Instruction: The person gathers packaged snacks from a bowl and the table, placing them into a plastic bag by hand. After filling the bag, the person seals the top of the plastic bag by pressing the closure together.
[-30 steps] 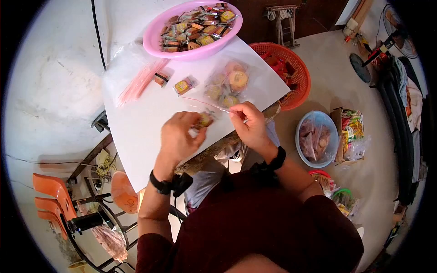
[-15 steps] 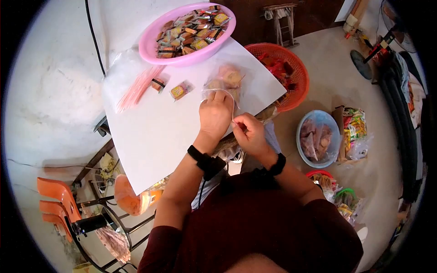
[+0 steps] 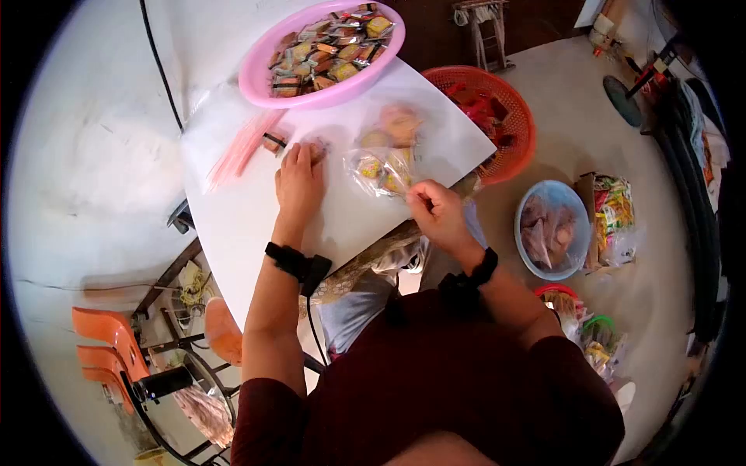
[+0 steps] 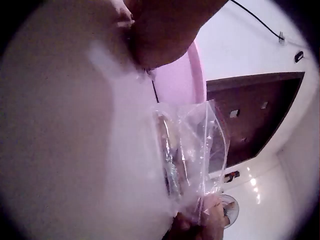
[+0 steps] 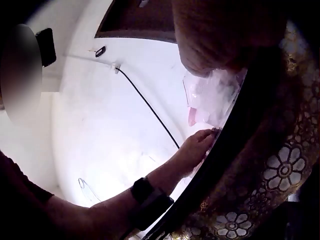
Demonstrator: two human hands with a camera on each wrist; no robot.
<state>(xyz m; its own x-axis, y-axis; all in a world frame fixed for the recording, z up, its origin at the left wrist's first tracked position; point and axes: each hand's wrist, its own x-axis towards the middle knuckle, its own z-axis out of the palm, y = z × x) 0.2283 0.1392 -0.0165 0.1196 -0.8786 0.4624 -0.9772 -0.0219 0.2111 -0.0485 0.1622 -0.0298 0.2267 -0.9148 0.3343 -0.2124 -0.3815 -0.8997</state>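
Observation:
In the head view my left hand [image 3: 299, 185] reaches forward over the white table top, its fingertips at a small wrapped snack [image 3: 318, 147] that looks blurred. A second wrapped snack [image 3: 273, 143] lies just left of those fingers. My right hand [image 3: 437, 211] pinches the near edge of a clear plastic bag [image 3: 371, 167], which has yellow wrapped snacks inside. In the left wrist view, the bag [image 4: 192, 145] stands out from the right hand's fingers [image 4: 212, 210]. Behind it lie filled clear bags of round snacks [image 3: 400, 124].
A pink basin [image 3: 252, 84] heaped with wrapped snacks stands at the back of the table. Pink thin strips [image 3: 245, 151] lie left of the hands. An orange-red basket [image 3: 522, 128] is beyond the right table edge. On the floor are a blue basin [image 3: 584, 241] and a carton [image 3: 594, 221].
My left hand brought a wrapped snack to the bag, then moved left and forward to the snack on the table. My right hand keeps hold of the bag's edge.

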